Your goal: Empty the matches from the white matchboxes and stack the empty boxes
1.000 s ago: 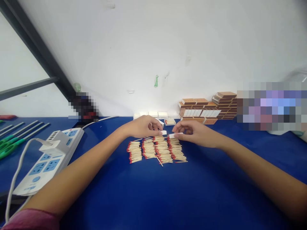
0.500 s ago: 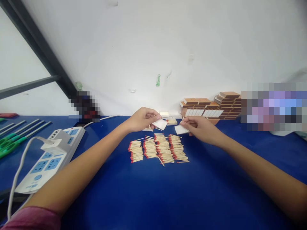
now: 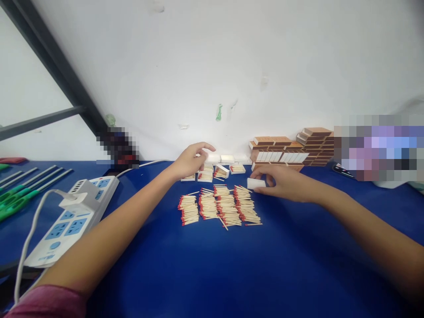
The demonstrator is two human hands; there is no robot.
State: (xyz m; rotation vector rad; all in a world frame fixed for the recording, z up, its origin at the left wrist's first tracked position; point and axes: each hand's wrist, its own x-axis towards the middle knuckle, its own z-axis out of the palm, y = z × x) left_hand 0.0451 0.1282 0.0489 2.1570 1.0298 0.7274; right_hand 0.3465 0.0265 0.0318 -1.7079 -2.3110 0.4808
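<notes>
My right hand (image 3: 273, 182) grips a small white box (image 3: 255, 183) between thumb and fingers, right of the matches. My left hand (image 3: 194, 160) is raised over several small white trays holding matches; its fingers are apart and nothing is in them. One such tray (image 3: 204, 179) lies below that hand, and another, the tilted tray (image 3: 222, 170), stands to its right. Several rows of red-tipped matches (image 3: 228, 210) lie on the blue table (image 3: 212, 269) in front of both hands.
Brown and white matchboxes (image 3: 280, 141) are stacked against the wall at the back right, with a taller stack (image 3: 316, 145) beside them. On the left are a white power strip (image 3: 71, 225), its cable and green-handled tools (image 3: 20, 198). White boxes (image 3: 227, 158) line the wall.
My left hand has let go of its white box and moved left and slightly up. A tilted tray with matches now shows near where it was. My right hand has shifted slightly right with its box.
</notes>
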